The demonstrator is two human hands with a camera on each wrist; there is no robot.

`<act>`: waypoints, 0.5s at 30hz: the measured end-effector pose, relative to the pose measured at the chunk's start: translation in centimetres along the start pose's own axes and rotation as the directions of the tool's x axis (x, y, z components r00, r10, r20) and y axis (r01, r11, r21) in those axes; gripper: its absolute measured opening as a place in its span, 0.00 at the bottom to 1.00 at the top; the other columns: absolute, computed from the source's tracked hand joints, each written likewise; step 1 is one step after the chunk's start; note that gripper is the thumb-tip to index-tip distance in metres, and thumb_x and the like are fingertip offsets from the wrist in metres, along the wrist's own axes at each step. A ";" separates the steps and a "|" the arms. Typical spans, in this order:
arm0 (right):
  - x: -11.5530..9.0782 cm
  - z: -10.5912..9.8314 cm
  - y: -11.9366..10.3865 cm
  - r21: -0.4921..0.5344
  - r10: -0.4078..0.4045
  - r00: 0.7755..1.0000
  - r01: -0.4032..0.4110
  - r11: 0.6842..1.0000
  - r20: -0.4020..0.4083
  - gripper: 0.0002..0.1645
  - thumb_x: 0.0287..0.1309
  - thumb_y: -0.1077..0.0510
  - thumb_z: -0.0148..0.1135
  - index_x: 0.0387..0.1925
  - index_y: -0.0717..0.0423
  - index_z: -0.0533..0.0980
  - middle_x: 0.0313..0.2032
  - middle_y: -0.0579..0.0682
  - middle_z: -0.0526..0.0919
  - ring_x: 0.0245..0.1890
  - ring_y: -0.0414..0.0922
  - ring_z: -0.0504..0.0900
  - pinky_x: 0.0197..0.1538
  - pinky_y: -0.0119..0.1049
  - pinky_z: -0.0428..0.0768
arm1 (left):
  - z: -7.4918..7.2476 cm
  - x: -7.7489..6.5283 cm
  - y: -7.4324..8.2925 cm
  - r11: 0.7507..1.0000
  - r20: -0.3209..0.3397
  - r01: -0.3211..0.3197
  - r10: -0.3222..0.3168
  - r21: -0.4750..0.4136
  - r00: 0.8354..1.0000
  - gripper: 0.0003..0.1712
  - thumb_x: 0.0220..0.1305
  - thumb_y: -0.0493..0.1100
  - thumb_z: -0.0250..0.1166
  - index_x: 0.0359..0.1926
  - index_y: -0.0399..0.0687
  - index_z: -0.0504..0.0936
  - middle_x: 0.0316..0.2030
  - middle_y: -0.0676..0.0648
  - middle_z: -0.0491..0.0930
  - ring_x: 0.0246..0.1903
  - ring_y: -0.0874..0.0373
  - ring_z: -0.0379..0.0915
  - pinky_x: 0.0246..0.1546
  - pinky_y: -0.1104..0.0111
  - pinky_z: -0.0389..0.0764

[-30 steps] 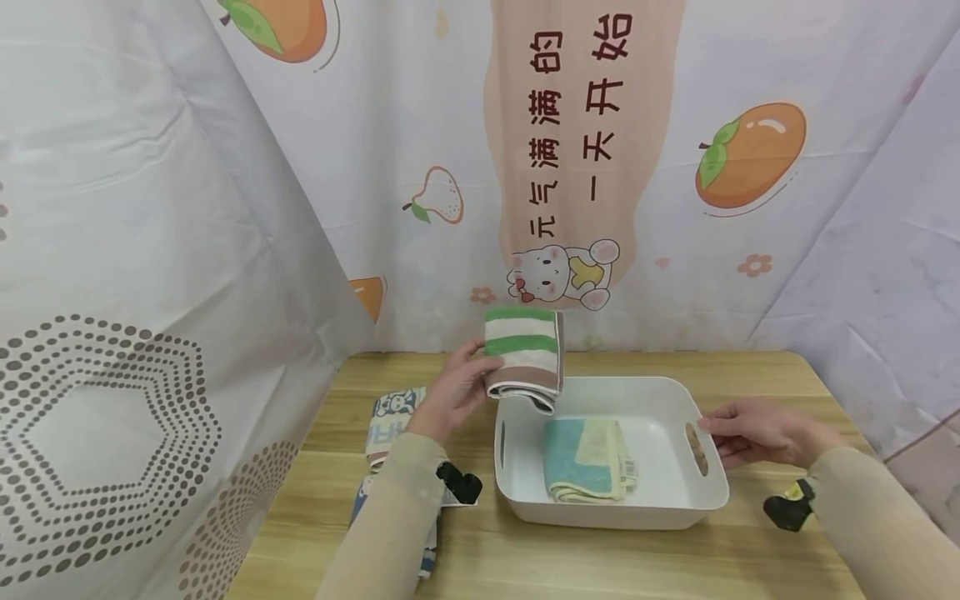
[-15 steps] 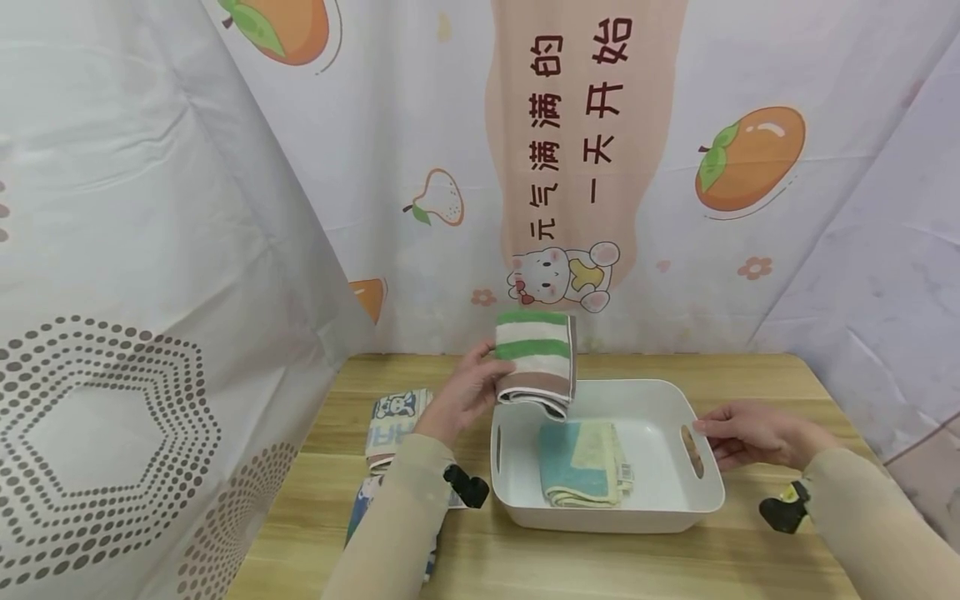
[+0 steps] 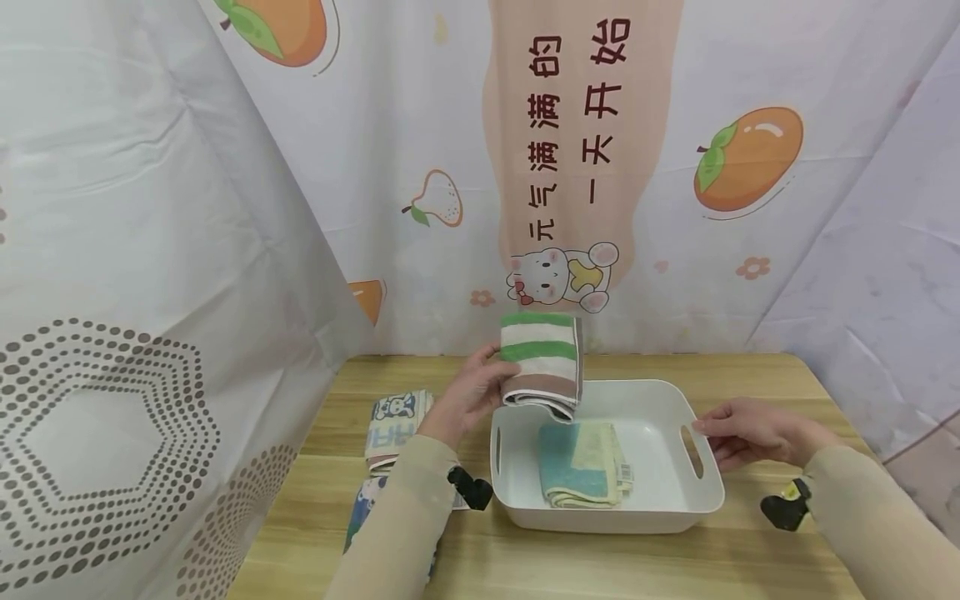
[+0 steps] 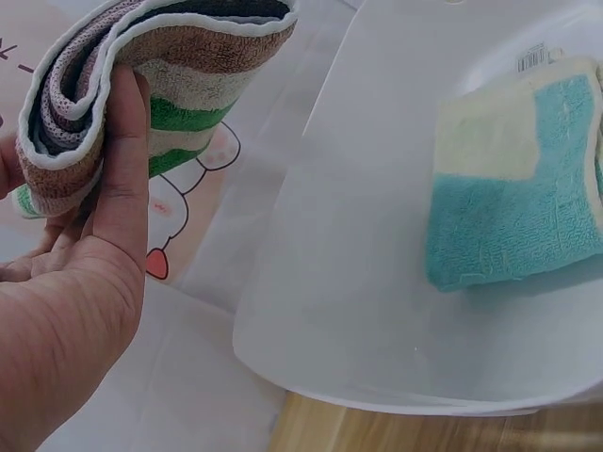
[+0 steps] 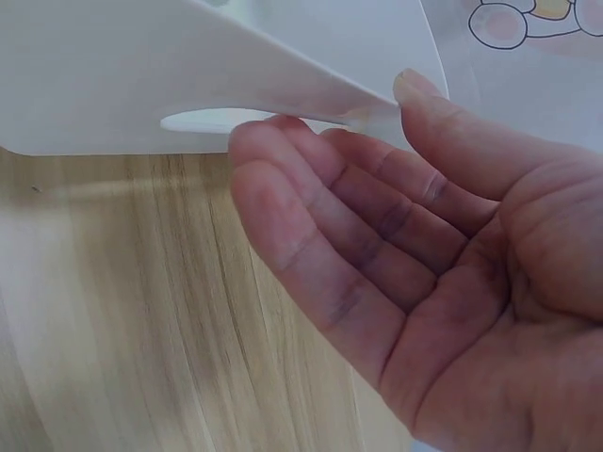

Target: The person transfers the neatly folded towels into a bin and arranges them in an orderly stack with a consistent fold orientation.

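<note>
My left hand (image 3: 474, 392) pinches a folded towel (image 3: 542, 354) with green, white and brown stripes. It is held up over the left back corner of a white plastic basket (image 3: 592, 521). In the left wrist view the fingers (image 4: 121, 160) lie along the towel's folded edges. Inside the basket lies a folded blue and pale yellow towel (image 3: 573, 467). My right hand (image 3: 757, 432) holds the basket's right rim by the handle hole, its thumb at the rim and curled fingers (image 5: 283, 217) against the outer wall.
At left on the wooden table (image 3: 600, 571) lie a folded towel with a blue bear print (image 3: 393, 417) and another blue patterned towel (image 3: 363, 504), partly hidden by the left sleeve. A printed curtain (image 3: 420, 275) hangs behind the table's back edge.
My left hand has carried the striped towel a little to the right, over the basket. The basket has shifted slightly left; the right hand stays at its rim.
</note>
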State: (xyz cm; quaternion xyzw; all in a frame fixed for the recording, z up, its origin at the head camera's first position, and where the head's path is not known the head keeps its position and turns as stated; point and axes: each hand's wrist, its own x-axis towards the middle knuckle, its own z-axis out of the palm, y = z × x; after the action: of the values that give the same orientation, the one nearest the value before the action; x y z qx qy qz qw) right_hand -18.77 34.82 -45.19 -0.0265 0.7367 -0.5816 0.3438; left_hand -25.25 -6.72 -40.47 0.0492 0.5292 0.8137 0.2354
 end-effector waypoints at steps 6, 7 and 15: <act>-0.3 0.0 -0.3 -0.031 0.024 0.999 -0.025 0.999 -0.033 0.22 0.65 0.54 0.53 0.46 0.72 0.73 0.30 0.60 0.83 0.27 0.48 0.83 0.36 0.46 0.82 | 0.3 0.0 -0.1 1.000 0.016 0.011 -0.011 -0.012 1.000 0.36 0.52 0.31 0.64 0.62 0.47 0.63 0.55 0.38 0.70 0.46 0.48 0.74 0.45 0.61 0.77; -0.4 -0.1 -0.4 -0.029 0.024 0.999 -0.025 0.999 -0.036 0.21 0.65 0.54 0.53 0.45 0.72 0.73 0.29 0.59 0.83 0.27 0.48 0.83 0.35 0.46 0.82 | 0.3 0.0 -0.1 1.000 0.013 0.014 -0.014 -0.012 1.000 0.35 0.52 0.31 0.64 0.62 0.47 0.64 0.55 0.38 0.70 0.46 0.48 0.74 0.45 0.61 0.77; -0.6 -0.4 -1.2 -0.025 0.008 0.999 -0.009 1.000 -0.041 0.18 0.65 0.54 0.52 0.38 0.70 0.73 0.28 0.59 0.82 0.28 0.50 0.83 0.35 0.47 0.82 | 0.5 0.0 -0.3 1.000 0.001 0.018 -0.018 -0.012 1.000 0.36 0.51 0.32 0.66 0.62 0.47 0.64 0.55 0.38 0.70 0.47 0.48 0.73 0.45 0.61 0.77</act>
State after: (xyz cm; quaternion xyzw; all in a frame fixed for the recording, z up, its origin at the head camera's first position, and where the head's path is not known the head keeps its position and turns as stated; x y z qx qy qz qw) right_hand -18.96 35.06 -43.84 -0.0159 0.7511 -0.5711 0.3309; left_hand -24.96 -6.22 -40.52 0.0434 0.5246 0.8147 0.2431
